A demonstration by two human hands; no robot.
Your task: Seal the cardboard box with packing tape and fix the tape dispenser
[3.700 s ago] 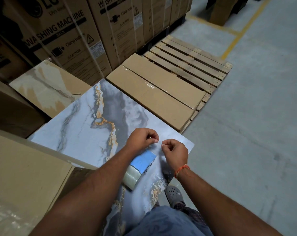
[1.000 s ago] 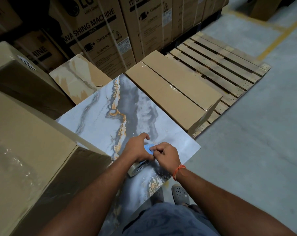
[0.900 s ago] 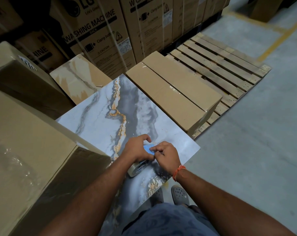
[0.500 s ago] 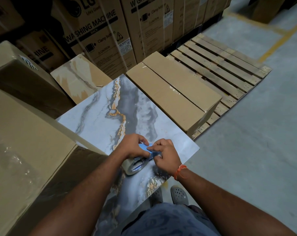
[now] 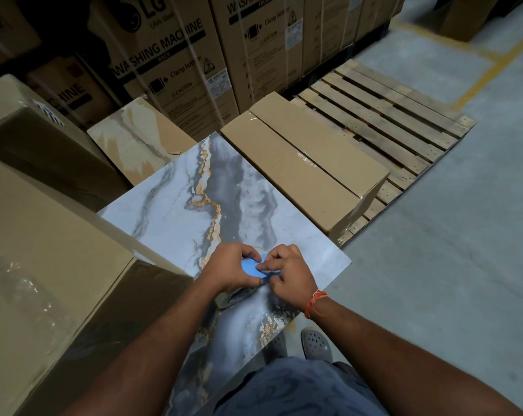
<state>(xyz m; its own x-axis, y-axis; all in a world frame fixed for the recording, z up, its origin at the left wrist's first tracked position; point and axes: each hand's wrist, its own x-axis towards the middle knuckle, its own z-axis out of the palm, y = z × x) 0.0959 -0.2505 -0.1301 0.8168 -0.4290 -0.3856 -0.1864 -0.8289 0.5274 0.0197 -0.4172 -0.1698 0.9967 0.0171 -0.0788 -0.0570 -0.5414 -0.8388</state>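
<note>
Left hand (image 5: 228, 271) closed around blue tape dispenser (image 5: 252, 269); right hand (image 5: 290, 273) pinches at its top, fingers curled. Dispenser rests on marble-patterned slab (image 5: 176, 217). Taped cardboard box (image 5: 302, 172) lies beyond, on wooden pallet (image 5: 389, 121).

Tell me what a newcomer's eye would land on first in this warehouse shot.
First, the two hands, left hand and right hand, closed together on a blue tape dispenser low in the middle. It sits on a marble-patterned slab veined in grey and orange. Behind stand tall washing machine cartons, with a bare wooden pallet at upper right.
</note>
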